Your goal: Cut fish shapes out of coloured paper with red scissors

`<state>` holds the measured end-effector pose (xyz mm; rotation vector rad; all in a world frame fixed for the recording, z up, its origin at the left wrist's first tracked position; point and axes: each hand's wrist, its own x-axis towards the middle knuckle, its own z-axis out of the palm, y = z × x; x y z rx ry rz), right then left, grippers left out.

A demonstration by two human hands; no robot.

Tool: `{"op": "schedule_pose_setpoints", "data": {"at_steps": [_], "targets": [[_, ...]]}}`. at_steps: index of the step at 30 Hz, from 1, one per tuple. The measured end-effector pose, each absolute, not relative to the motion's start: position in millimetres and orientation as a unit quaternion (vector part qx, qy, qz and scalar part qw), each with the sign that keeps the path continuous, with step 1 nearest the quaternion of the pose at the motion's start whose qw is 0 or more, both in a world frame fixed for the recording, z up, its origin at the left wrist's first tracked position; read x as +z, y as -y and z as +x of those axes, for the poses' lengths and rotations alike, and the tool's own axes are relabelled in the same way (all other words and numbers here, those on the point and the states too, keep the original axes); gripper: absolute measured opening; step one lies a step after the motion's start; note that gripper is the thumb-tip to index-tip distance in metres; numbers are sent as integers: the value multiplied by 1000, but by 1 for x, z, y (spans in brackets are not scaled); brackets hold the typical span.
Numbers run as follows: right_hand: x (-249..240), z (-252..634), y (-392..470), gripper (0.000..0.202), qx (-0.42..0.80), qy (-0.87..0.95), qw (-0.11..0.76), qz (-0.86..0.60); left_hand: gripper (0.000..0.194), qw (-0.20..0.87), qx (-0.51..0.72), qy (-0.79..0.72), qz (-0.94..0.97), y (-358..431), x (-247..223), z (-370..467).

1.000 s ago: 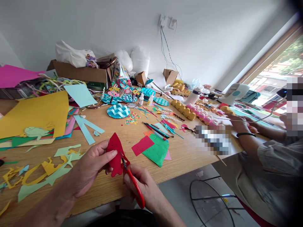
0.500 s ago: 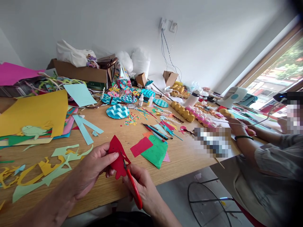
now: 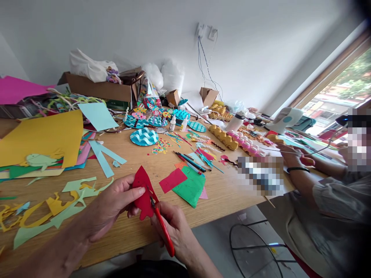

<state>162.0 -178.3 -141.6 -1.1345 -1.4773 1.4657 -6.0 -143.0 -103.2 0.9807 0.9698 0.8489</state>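
- Here's the left hand (image 3: 117,199), pinching the red paper (image 3: 144,202), thumb pressed flat on the face, other fingers tucked behind!
- The right hand (image 3: 174,222) has its fingers wrapped around the red handles of the scissors (image 3: 164,227), grip narrow; how far the handles are parted, I cannot tell.
- And the blades lie right at the paper's edge, between the two sets of fingers, just right of the left thumb tip!
- Just beyond the right fingers, a red rectangle (image 3: 173,180) overlaps a green sheet (image 3: 189,189).
- Farther past those, a row of pens (image 3: 193,162) lies slanted on the table (image 3: 220,189).
- Straight out from the left fingertips, well apart: a wavy blue disc (image 3: 144,137), with confetti (image 3: 161,146) near it.
- Left of the left fingers, yellow scraps (image 3: 58,202) and pale green scraps (image 3: 31,235) sprawl together.
- Far right of the right fingers, a co-worker's hand (image 3: 290,155).
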Motion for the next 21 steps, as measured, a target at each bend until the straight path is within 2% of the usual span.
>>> {"op": "schedule_pose_setpoints", "data": {"at_steps": [11,21], "targets": [[-142,163,178,52,560,589,365,-455,22,660,377,-457,462,143,-104,-7],[-141,166,179,48,600,573,357,-429,20,640,377,-469,479,142,-107,-5]]}}
